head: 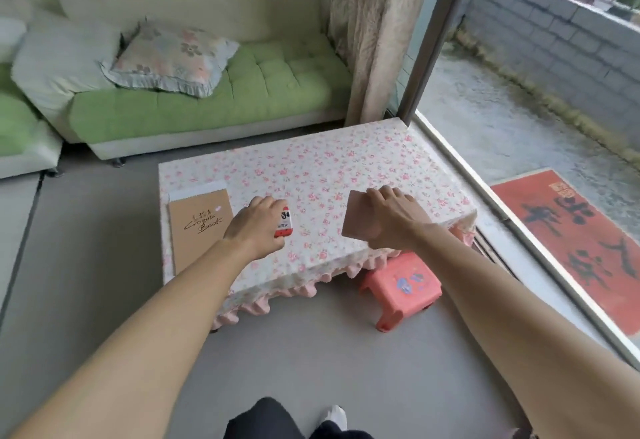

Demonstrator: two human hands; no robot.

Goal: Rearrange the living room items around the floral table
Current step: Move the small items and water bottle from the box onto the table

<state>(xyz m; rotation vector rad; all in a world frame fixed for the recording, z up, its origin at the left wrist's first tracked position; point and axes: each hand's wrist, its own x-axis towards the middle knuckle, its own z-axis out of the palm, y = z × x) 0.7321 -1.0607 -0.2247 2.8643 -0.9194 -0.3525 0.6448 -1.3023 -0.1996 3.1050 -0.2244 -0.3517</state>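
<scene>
A low table with a pink floral cloth [322, 165] stands before me. My left hand [254, 227] is closed around a small red and white packet [284, 223] that rests on the cloth near the front. My right hand [391, 217] grips a flat brownish-pink card or small booklet [356, 217], held tilted just above the table's right front part. A brown sketchbook [195, 227] with handwritten lettering lies on the table's left edge, with a white sheet showing beneath its far end.
A pink plastic stool [401, 286] sits half under the table's front right corner. A green and cream sofa [207, 99] with a floral cushion [169, 57] is behind the table. A glass sliding door frame [485, 196] and a curtain [370, 36] bound the right side.
</scene>
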